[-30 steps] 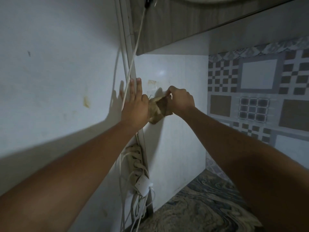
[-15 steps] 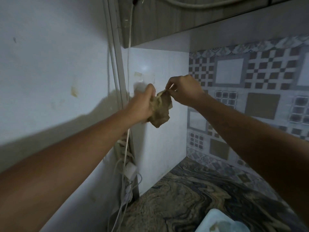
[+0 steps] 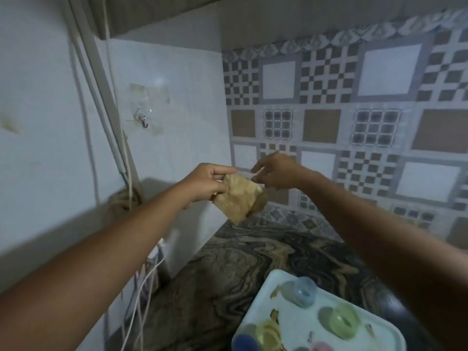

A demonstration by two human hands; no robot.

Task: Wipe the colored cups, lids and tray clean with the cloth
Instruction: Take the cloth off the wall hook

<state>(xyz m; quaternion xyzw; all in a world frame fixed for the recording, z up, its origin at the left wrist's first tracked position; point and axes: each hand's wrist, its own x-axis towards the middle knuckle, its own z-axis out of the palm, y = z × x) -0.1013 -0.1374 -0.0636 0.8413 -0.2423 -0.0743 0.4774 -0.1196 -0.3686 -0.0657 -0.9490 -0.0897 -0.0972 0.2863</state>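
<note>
The cloth [image 3: 240,198] is held in the air above the far part of the marbled counter [image 3: 228,269], hanging between both hands. The left hand [image 3: 210,182] pinches its upper left corner between thumb and curled fingers. The right hand [image 3: 276,173], slightly blurred, pinches the upper right edge with curled fingers. The tray [image 3: 293,320] lies on the counter at near right, well apart from the cloth. It carries a blue cup [image 3: 302,291], a green cup [image 3: 342,321] and a yellow cup [image 3: 268,335].
</note>
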